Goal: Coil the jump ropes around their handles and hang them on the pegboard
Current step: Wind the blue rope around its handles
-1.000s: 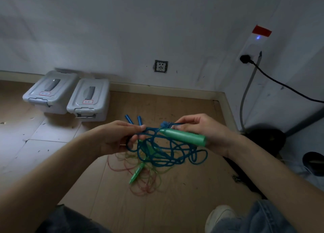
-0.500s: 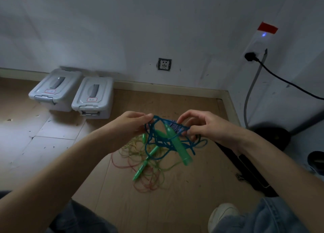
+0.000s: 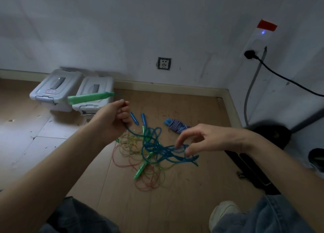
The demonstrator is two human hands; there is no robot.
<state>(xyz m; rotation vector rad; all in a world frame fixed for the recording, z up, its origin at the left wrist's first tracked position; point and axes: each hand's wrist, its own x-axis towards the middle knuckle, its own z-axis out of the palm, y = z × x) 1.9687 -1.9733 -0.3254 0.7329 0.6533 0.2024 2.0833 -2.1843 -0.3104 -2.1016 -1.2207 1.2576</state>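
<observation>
My left hand (image 3: 114,117) grips the blue jump rope (image 3: 157,146) just behind its green handle (image 3: 89,97), which points left in the air. The rope runs down into a loose tangle. My right hand (image 3: 201,139) holds loops of that tangle between curled thumb and fingertips, low over the floor. The rope's second green handle (image 3: 141,168) lies on the floor under the tangle. A thin red and yellow rope (image 3: 129,162) with two blue handles (image 3: 138,118) lies spread beneath. A coiled blue and white rope (image 3: 177,125) lies further back. No pegboard is in view.
Two grey lidded bins (image 3: 57,90) stand against the back wall at left. A black cable (image 3: 280,77) runs from a wall plug on the right. Dark objects (image 3: 270,134) sit in the right corner. My shoe (image 3: 224,213) and jeans are at the bottom right.
My left hand has pulled the green handle up and to the left, out of the tangle. My right hand has moved right and lower with the loops. The coiled blue and white rope now lies on the floor.
</observation>
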